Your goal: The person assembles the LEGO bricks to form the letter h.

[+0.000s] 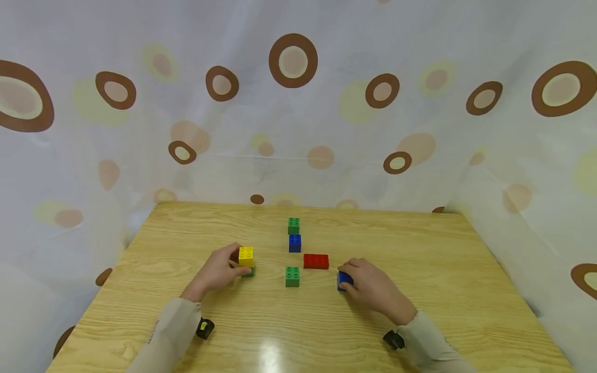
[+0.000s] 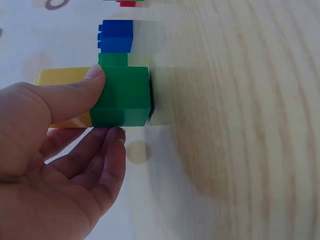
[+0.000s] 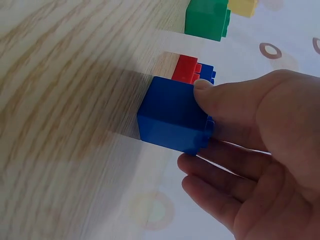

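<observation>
My left hand (image 1: 220, 269) pinches a two-brick stack at the left of the group. A yellow toy brick (image 1: 246, 256) sits on top of a green toy brick (image 2: 122, 90). In the left wrist view, the thumb crosses the seam between the two, with fingers on the opposite side. At the right, my right hand (image 1: 375, 286) grips a blue toy brick (image 3: 172, 107) between thumb and fingers, close to the tabletop. Its studs face the palm. Between the hands stand a single green brick (image 1: 292, 276) and a longer red brick (image 1: 315, 261) lying flat.
Farther back on the wooden table (image 1: 280, 321) stand another blue brick (image 1: 295, 243) and, behind it, another green brick (image 1: 293, 225). A patterned cloth (image 1: 298, 119) hangs around the table's back and sides. Each wrist carries a small black device (image 1: 205, 328).
</observation>
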Demonstrator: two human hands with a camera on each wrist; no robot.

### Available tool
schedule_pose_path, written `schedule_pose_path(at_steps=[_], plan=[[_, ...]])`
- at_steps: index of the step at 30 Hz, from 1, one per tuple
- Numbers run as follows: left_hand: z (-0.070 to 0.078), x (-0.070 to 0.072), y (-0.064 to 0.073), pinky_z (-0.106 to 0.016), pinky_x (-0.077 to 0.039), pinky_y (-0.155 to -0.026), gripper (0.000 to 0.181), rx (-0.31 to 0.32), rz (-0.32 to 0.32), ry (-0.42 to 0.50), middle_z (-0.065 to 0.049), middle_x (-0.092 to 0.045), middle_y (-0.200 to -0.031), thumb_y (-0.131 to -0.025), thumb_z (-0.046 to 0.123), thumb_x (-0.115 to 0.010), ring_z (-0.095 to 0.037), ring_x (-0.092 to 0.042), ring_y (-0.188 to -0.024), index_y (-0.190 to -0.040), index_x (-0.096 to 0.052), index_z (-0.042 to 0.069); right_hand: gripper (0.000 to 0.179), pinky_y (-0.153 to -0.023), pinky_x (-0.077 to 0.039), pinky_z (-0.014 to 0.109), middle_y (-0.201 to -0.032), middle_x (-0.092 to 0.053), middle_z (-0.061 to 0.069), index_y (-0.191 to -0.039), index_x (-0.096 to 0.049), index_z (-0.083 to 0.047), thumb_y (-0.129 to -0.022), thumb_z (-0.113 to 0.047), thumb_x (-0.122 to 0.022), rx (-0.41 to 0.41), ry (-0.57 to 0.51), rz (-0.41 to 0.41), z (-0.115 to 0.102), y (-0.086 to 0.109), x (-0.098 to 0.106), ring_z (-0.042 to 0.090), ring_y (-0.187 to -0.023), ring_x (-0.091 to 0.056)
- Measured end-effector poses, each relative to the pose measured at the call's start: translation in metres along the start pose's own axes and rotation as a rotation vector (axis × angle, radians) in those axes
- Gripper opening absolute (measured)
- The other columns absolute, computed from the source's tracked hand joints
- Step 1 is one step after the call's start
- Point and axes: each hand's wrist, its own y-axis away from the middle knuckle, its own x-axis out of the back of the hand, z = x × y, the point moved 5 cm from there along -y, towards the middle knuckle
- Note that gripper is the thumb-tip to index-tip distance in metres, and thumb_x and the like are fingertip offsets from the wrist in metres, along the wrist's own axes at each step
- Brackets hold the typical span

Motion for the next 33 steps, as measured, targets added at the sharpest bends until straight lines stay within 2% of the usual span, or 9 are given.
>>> schedule_pose_path(at_steps=[10, 13, 15, 19, 23, 25, 27, 29, 33], plan=[[-0.001, -0.005, 0.001, -0.042, -0.055, -0.090, 0.038, 0.000, 0.007, -0.006, -0.008, -0.067, -0.108, -0.092, 0.014, -0.076, -0.022, -0.064, -0.098, -0.124, -0.060, 0.004, 0.037, -0.086, -0.058, 0.044, -0.115, -0.071, 0.011, -0.123, -0.070, -0.003, -0.091, -0.021, -0.077, -0.051, -0.044, -0.054, 0.000, -0.001, 0.004, 0.028, -0.104, -0.069], [0.002, -0.006, 0.004, -0.047, -0.054, -0.094, 0.054, -0.006, 0.018, -0.022, -0.016, -0.064, -0.122, -0.091, 0.015, -0.077, -0.030, -0.062, -0.108, -0.137, -0.053, 0.001, 0.038, -0.086, -0.058, 0.044, -0.117, -0.071, 0.012, -0.123, -0.070, -0.003, -0.091, -0.022, -0.077, -0.053, -0.046, -0.063, 0.001, 0.001, 0.004, 0.029, -0.105, -0.069], [0.006, -0.006, 0.008, -0.054, -0.050, -0.101, 0.069, 0.001, 0.043, -0.039, -0.021, -0.055, -0.136, -0.090, 0.017, -0.079, -0.037, -0.056, -0.122, -0.148, -0.044, 0.003, 0.041, -0.088, -0.058, 0.045, -0.120, -0.070, 0.013, -0.126, -0.068, -0.003, -0.092, -0.023, -0.077, -0.055, -0.052, -0.074, 0.002, 0.002, 0.004, 0.030, -0.109, -0.069], [0.024, -0.003, 0.015, -0.064, -0.036, -0.111, 0.091, -0.048, 0.152, -0.103, -0.024, -0.036, -0.152, -0.085, 0.021, -0.084, -0.044, -0.038, -0.139, -0.158, -0.030, 0.010, 0.050, -0.093, -0.056, 0.045, -0.128, -0.067, 0.015, -0.132, -0.064, 0.000, -0.092, -0.026, -0.077, -0.046, -0.046, -0.083, 0.003, 0.003, 0.004, 0.031, -0.115, -0.066], [0.050, -0.003, 0.024, -0.065, -0.029, -0.112, 0.088, -0.171, 0.303, -0.161, -0.022, -0.039, -0.148, -0.081, 0.020, -0.087, -0.043, -0.038, -0.136, -0.153, -0.038, 0.009, 0.054, -0.093, -0.056, 0.044, -0.129, -0.067, 0.016, -0.134, -0.062, 0.000, -0.091, -0.028, -0.077, -0.027, -0.035, -0.073, 0.005, 0.003, 0.007, 0.031, -0.115, -0.066], [0.063, -0.008, 0.027, -0.063, -0.032, -0.111, 0.081, -0.236, 0.339, -0.169, -0.020, -0.043, -0.145, -0.080, 0.019, -0.088, -0.042, -0.041, -0.133, -0.148, -0.045, 0.008, 0.053, -0.093, -0.056, 0.045, -0.128, -0.067, 0.015, -0.134, -0.063, -0.001, -0.091, -0.028, -0.078, -0.030, -0.043, -0.073, 0.006, 0.002, 0.010, 0.031, -0.114, -0.066], [0.075, -0.016, 0.028, -0.059, -0.039, -0.109, 0.073, -0.286, 0.325, -0.163, -0.019, -0.047, -0.141, -0.081, 0.017, -0.087, -0.040, -0.046, -0.130, -0.144, -0.051, 0.006, 0.052, -0.092, -0.056, 0.045, -0.127, -0.067, 0.015, -0.133, -0.063, -0.001, -0.091, -0.027, -0.078, -0.040, -0.057, -0.083, 0.007, 0.002, 0.012, 0.031, -0.112, -0.066], [0.083, -0.028, 0.026, -0.052, -0.047, -0.104, 0.065, -0.310, 0.277, -0.147, -0.016, -0.050, -0.138, -0.082, 0.015, -0.086, -0.036, -0.052, -0.126, -0.140, -0.055, 0.006, 0.050, -0.091, -0.057, 0.045, -0.125, -0.068, 0.015, -0.131, -0.064, -0.002, -0.091, -0.027, -0.078, -0.047, -0.069, -0.091, 0.008, 0.003, 0.013, 0.030, -0.111, -0.067], [0.091, -0.054, 0.020, -0.043, -0.053, -0.100, 0.054, -0.298, 0.142, -0.153, -0.012, -0.056, -0.134, -0.086, 0.014, -0.083, -0.031, -0.057, -0.121, -0.134, -0.060, 0.004, 0.046, -0.088, -0.057, 0.043, -0.120, -0.070, 0.013, -0.128, -0.066, -0.002, -0.090, -0.026, -0.078, -0.046, -0.089, -0.098, 0.007, 0.003, 0.015, 0.027, -0.105, -0.068]])
